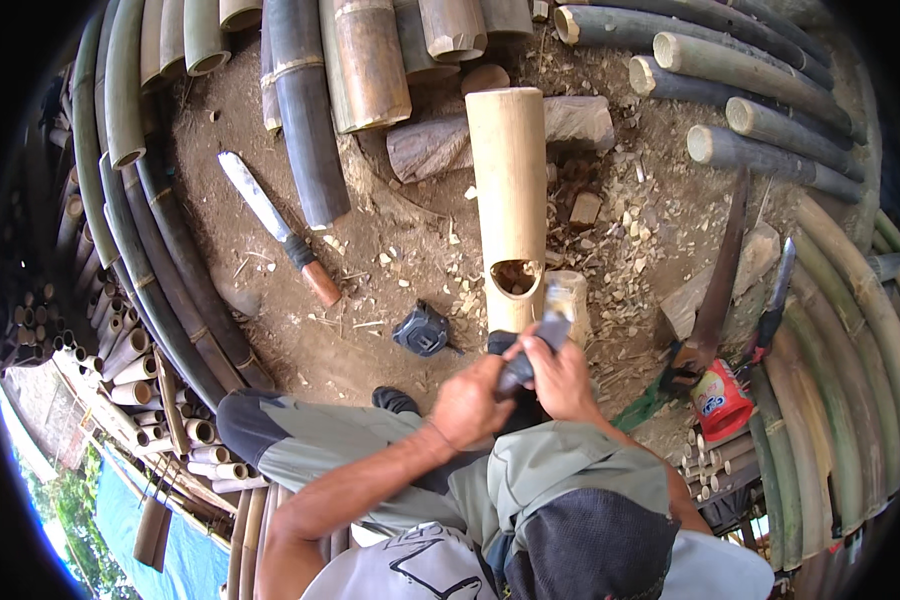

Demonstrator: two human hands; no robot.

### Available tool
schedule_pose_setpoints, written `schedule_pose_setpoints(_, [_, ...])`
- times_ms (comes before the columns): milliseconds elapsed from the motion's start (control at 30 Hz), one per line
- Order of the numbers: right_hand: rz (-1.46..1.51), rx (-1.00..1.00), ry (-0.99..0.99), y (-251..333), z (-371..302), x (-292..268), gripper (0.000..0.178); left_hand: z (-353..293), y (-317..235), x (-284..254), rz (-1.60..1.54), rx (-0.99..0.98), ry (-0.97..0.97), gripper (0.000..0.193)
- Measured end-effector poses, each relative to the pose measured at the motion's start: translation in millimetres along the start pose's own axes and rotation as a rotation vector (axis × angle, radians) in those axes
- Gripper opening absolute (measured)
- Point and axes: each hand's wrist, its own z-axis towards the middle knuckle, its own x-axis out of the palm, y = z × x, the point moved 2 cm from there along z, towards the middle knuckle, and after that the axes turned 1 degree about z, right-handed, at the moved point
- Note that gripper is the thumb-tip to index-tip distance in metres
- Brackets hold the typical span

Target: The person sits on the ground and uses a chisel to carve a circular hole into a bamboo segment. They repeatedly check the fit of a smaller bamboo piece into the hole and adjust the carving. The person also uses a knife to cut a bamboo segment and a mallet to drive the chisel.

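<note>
My left hand (468, 403) is closed round a short dark tool (516, 376) with a greyish metal end; its exact kind is hard to make out. My right hand (562, 378) grips the same tool near the metal part. Both hands are above the near end of a pale, peeled bamboo tube (511, 180), close to my legs. An oval hole is cut through the tube's upper wall, just beyond my hands. The tube's far part lies across a rough log (428, 148). My fingers hide some of the tool.
Left on the dirt lie a machete (260, 205) and a dark tape measure (422, 328). To the right are a handsaw (725, 270), a knife (775, 295) and a red cup (722, 402). Bamboo poles (760, 55) surround the spot; wood chips litter the ground.
</note>
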Motion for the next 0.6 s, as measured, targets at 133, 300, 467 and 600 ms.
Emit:
schedule_pose_setpoints(133, [-0.364,-0.529,-0.084,28.2,-33.9,-30.8,0.033,20.4,-51.1,23.5,-0.465,0.164,-0.061,0.055])
schedule_pose_setpoints(300, [-1.037,-0.572,0.095,66.1,-30.2,-75.3,0.063,56.5,-58.4,4.2,-0.766,-0.033,0.646,0.101])
schedule_pose_setpoints(467, [-1.738,-0.415,0.361,128.4,13.2,-58.8,0.034,79.1,-53.6,57.1,-1.994,-0.436,0.164,0.042])
schedule_pose_setpoints(600, [-1.709,-0.306,0.699,148.5,46.1,-49.1,0.022,85.8,-64.3,56.3,-2.083,-0.477,0.011,0.033])
